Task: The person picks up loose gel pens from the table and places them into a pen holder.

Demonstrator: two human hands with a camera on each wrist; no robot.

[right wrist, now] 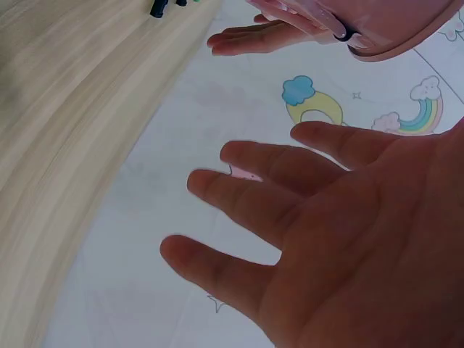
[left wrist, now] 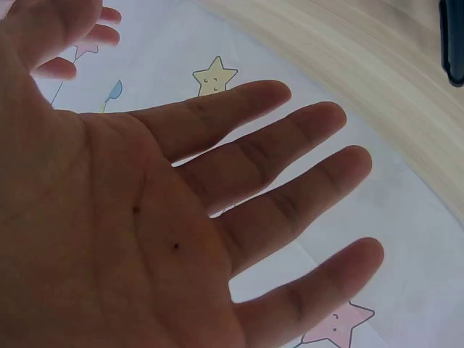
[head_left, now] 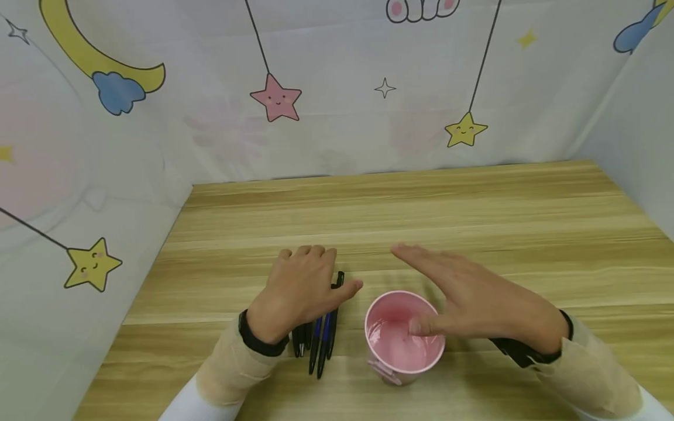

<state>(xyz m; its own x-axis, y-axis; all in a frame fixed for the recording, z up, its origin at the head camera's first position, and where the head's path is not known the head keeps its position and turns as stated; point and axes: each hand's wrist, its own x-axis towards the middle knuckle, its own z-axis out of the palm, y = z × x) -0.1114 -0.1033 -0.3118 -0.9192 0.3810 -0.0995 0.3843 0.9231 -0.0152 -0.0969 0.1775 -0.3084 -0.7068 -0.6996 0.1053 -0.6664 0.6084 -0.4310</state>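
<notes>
Cloth [head_left: 337, 47] with printed stars [head_left: 275, 100] and a moon [head_left: 79, 49] hangs behind the table [head_left: 421, 216] and meets its back edge. The table has a wood pattern, and its left edge runs at a slant. Two white sleeves [head_left: 202, 403] come in from the near side. The right hand [head_left: 474, 292] holds nothing; its fingers are straight and spread. Its thumb is over the mouth of the cup [head_left: 392, 351], but I cannot tell if it touches the rim. The left hand [head_left: 302, 286] holds nothing also, with spread fingers, palm down over the pens [head_left: 323, 351], and it hides part of them. Its thumb points toward the cup. The cup is pink and stands upright, well apart from the back edge. The pens, black and some partly blue, lie beside one another between the cup and the left edge. Black bands [head_left: 261, 344] go around both wrists. A small pink piece [head_left: 385, 372] sits on the cup's near side.
</notes>
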